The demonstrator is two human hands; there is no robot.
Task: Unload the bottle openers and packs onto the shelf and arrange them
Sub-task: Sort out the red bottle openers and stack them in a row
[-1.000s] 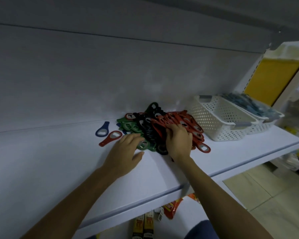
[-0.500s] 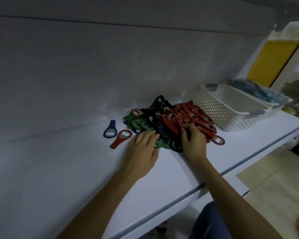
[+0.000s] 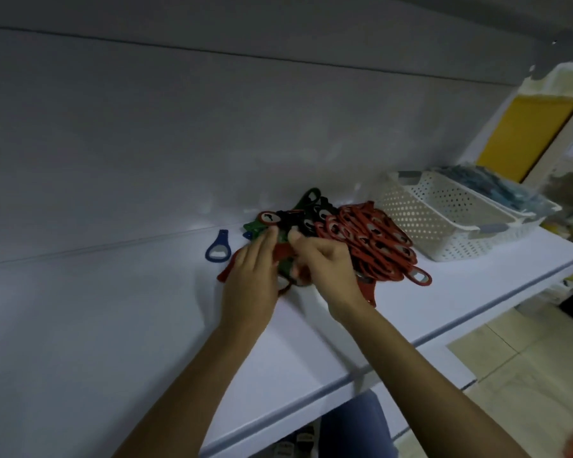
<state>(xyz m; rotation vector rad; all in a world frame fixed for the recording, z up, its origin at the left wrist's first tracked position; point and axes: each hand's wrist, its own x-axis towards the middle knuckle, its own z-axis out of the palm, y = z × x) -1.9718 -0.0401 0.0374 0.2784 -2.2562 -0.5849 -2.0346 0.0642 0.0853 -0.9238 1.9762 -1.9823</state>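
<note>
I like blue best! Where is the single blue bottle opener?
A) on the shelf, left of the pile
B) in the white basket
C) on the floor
A: the blue bottle opener lies alone on the shelf, left of the pile of openers.
</note>
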